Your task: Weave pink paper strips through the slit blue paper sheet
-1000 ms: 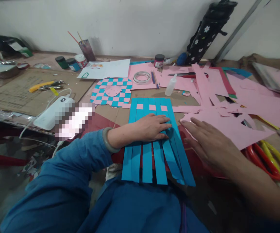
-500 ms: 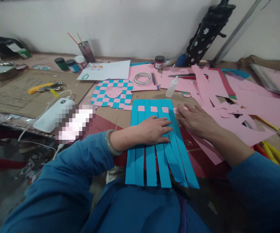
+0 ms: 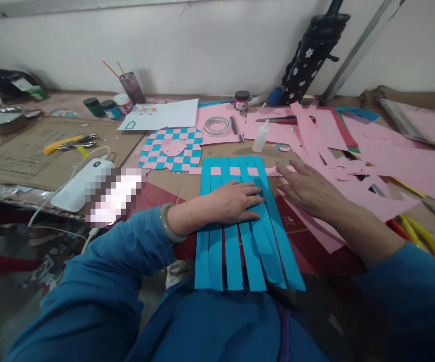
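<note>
The left hand [image 3: 236, 202] lies palm down on the blue paper strips [image 3: 232, 256], open and flat with the fingers close together, and grips nothing. A pale bangle [image 3: 166, 222] encircles the left wrist. The right hand [image 3: 308, 192] is open with the fingers spread and holds nothing. It is positioned just beside the right edge of the strips. Its fingertips [image 3: 283, 169] are next to the projecting end of a pink paper strip [image 3: 270, 172]; contact cannot be confirmed from this view.

The blue strips lie on the tabletop [image 3: 57, 98], directly in front of the person. Their upper section is joined and interlaced with the pink strip, while their lower ends are separate and extend toward the person's lap.

Beyond the left hand lies a checked pink-and-blue woven paper mat [image 3: 153, 151]. Behind the strips stand a plastic squeeze bottle [image 3: 260, 137] and a roll of tape [image 3: 216, 125] on a pink sheet [image 3: 211, 138]. Pink paper offcuts [image 3: 390, 176] cover the right side, with yellow-handled scissors [image 3: 424, 239] at their lower edge. A pixelated patch [image 3: 115, 197] obscures the area left of the strips.
</note>
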`<state>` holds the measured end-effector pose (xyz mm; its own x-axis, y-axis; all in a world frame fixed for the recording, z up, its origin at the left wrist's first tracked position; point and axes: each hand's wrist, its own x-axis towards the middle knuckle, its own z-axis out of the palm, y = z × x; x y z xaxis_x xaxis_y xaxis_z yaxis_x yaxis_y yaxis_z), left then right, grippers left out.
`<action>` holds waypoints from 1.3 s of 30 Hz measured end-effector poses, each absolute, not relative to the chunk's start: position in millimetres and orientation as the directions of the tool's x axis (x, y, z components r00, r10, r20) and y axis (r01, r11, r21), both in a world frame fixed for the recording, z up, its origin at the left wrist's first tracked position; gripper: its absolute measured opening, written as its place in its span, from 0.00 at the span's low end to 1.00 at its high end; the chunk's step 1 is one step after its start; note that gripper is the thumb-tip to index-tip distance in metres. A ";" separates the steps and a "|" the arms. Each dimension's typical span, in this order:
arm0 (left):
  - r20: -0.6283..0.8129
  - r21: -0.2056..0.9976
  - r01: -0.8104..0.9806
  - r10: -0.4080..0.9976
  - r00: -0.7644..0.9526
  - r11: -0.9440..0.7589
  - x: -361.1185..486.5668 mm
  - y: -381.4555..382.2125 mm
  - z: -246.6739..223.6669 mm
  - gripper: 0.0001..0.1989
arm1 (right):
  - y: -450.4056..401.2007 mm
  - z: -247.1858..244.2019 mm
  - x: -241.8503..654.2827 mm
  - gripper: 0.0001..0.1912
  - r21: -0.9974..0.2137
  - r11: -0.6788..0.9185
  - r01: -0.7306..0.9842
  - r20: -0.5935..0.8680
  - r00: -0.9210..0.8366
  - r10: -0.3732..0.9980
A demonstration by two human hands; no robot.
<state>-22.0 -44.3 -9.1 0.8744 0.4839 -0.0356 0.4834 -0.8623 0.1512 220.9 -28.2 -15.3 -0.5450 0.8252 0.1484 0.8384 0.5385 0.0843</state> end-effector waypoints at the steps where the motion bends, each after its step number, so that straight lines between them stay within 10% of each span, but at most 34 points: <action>1: -0.031 0.147 0.482 0.483 0.875 -0.864 -22.5 -43.8 -6.3 0.25 | -30.0 -12.1 223.8 0.26 0.059 0.540 0.840 0.143 -0.542 0.828; 33: -0.011 0.172 0.628 0.636 0.772 -0.759 1.3 16.6 -8.0 0.21 | -54.6 17.5 274.0 0.24 -0.172 0.378 0.910 0.155 -0.354 0.922; 39: 0.031 0.192 0.613 0.629 0.777 -0.766 -0.3 19.5 -12.7 0.20 | -65.5 14.1 230.8 0.21 -0.109 0.637 0.763 0.137 -0.623 0.770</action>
<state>-0.3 19.5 -12.7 0.7769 0.6288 0.0308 0.6127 -0.7665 0.1924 230.8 -65.5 14.1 -0.6229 0.7703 0.1367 0.7635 0.6367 -0.1087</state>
